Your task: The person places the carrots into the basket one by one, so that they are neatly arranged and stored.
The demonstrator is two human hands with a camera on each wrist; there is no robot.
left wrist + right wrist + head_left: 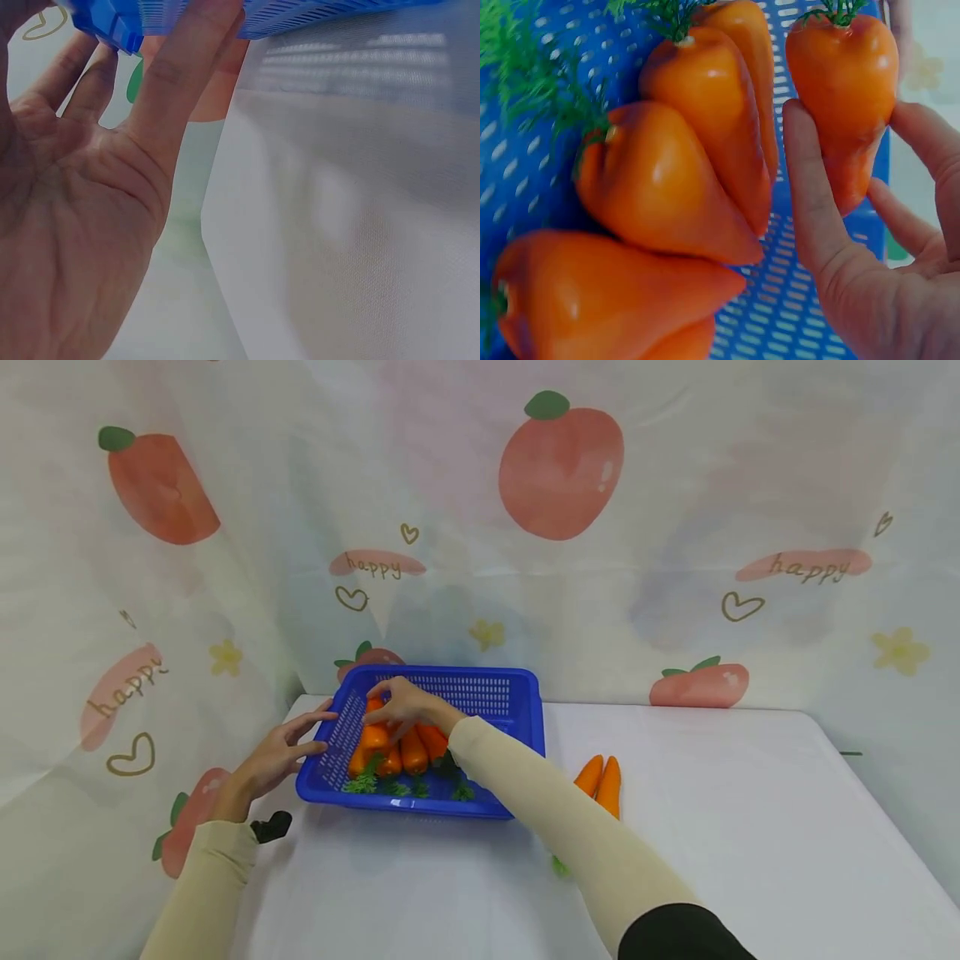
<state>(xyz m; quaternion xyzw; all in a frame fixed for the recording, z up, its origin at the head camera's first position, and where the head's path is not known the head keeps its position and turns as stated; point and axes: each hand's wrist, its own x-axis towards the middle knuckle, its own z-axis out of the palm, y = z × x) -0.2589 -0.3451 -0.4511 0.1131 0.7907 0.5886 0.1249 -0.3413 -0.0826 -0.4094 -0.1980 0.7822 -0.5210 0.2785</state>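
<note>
A blue plastic basket with slotted walls stands on the white table, holding several orange carrots with green leafy tops. In the right wrist view, my right hand pinches one plump carrot between its fingers, over the basket's left part. The other carrots lie side by side on the basket floor, leaves toward the near side. At the basket's left end, my left hand grips the rim with its fingertips. The left wrist view shows that palm below the blue wall, fingers reaching up to it.
Two more carrots lie on the table right of the basket, partly covered by my right sleeve. A bit of green leaf shows beside that sleeve. Printed cloth hangs behind and on both sides of the table.
</note>
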